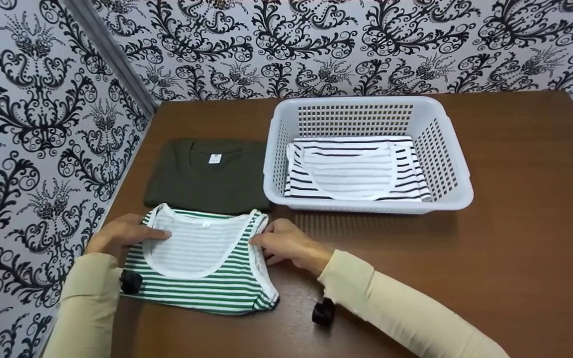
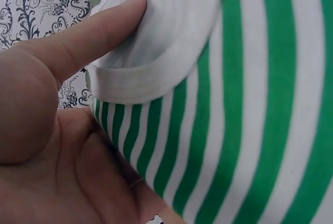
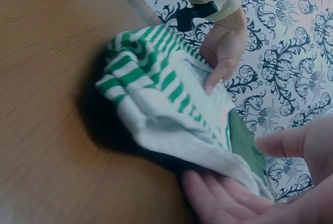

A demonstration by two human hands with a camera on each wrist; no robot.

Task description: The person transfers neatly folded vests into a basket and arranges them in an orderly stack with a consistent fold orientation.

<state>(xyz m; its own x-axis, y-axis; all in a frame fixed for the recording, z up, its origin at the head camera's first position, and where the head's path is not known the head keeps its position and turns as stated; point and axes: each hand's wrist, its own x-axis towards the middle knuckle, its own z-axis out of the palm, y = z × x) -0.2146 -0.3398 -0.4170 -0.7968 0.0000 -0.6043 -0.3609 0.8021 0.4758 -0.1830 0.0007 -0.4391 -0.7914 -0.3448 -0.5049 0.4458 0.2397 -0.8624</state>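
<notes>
The left hand (image 1: 123, 233) comes in from the lower left of the frame and grips the left edge of the green-striped top (image 1: 204, 263), thumb laid straight over the neckline, fingers underneath. The right hand (image 1: 286, 243) reaches in from the lower right, wrist angled toward the upper left, at the top's right armhole. Its fingers lie beneath the fabric and its thumb is above; the right wrist view shows thumb and fingers apart, so whether they pinch cannot be told.

The top sits in the lower left of the frame, its upper edge meeting the olive shirt (image 1: 207, 184). On its right side, the basket (image 1: 361, 205) stands close to the olive shirt, and the right hand is just below the basket's lower left corner. The patterned wall (image 1: 316, 44) borders the table (image 1: 525, 209) along the top and left, near the left hand. Brown tabletop stretches from the basket toward the right edge.
</notes>
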